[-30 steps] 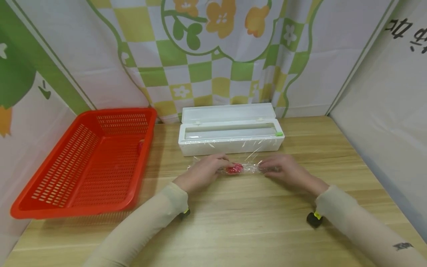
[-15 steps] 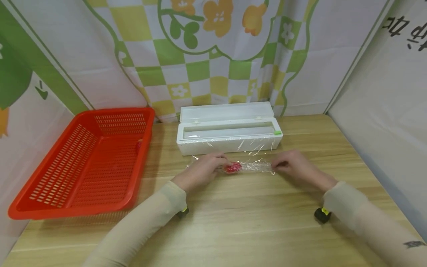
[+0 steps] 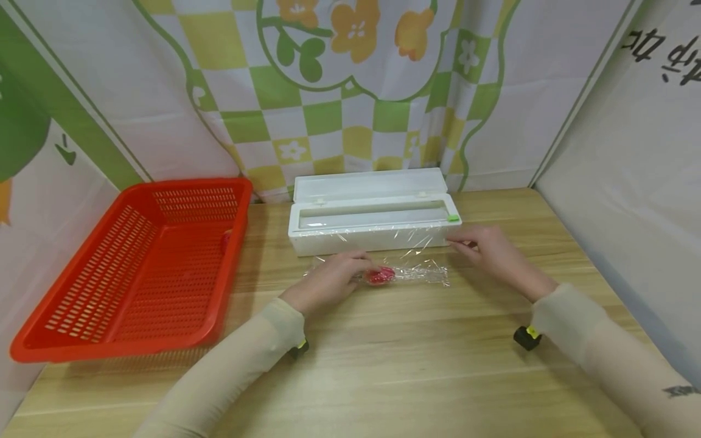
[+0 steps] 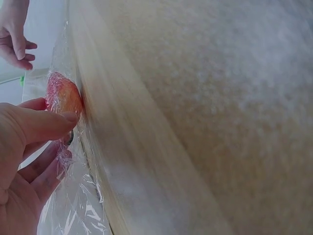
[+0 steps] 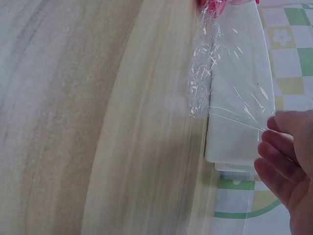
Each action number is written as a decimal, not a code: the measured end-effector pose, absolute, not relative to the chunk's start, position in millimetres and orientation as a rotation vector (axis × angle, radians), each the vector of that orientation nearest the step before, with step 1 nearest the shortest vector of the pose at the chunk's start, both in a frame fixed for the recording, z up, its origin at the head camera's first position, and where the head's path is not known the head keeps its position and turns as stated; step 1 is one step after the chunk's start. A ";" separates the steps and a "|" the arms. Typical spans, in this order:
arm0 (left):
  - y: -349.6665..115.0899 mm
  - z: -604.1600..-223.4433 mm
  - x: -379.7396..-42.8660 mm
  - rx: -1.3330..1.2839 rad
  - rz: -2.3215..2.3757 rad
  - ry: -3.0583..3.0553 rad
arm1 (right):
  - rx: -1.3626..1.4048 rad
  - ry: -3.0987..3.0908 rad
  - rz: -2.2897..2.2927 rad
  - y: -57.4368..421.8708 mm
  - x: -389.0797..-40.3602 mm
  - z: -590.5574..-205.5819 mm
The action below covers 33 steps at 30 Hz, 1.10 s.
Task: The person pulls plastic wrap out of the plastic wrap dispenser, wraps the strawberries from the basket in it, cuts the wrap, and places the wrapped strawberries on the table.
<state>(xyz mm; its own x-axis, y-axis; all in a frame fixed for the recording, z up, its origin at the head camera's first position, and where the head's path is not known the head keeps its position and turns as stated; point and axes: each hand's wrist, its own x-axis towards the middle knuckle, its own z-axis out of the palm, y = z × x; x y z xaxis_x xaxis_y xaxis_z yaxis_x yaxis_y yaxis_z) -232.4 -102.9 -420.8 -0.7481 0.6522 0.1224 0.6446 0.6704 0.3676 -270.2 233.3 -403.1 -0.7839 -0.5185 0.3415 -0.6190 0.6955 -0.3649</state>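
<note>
A small red-and-orange rounded thing (image 3: 381,275) lies on the table, wrapped in clear cling film (image 3: 424,274). My left hand (image 3: 330,278) holds its left end; the left wrist view shows the thumb (image 4: 51,125) pressed to its side. The film reaches back to a white cling film dispenser box (image 3: 308,245), whose lid is up and whose roll shows inside. At the box's front right corner, my right hand (image 3: 490,252) pinches the film's edge; in the right wrist view, the film stretches towards those fingertips (image 5: 273,122).
A red plastic basket (image 3: 219,298) stands on the left, with a small red thing (image 3: 226,240) by its right wall. A green slider (image 3: 453,218) sits at the box's right end. Behind the wooden table (image 3: 383,365) hangs a checked curtain (image 3: 323,118).
My right hand has moved right along the twisted film, let go of its end, and risen to the film edge by the box. The left hand has stayed on the red thing.
</note>
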 end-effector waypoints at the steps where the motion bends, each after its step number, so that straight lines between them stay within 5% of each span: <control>1: -103.1 -420.8 -232.3 1.111 0.621 2.852 | 0.901 -2.686 0.686 232.8 -270.4 -402.0; 33: -71.2 -394.4 -252.6 1.263 0.668 2.789 | 0.742 -2.625 0.489 222.6 -274.2 -399.0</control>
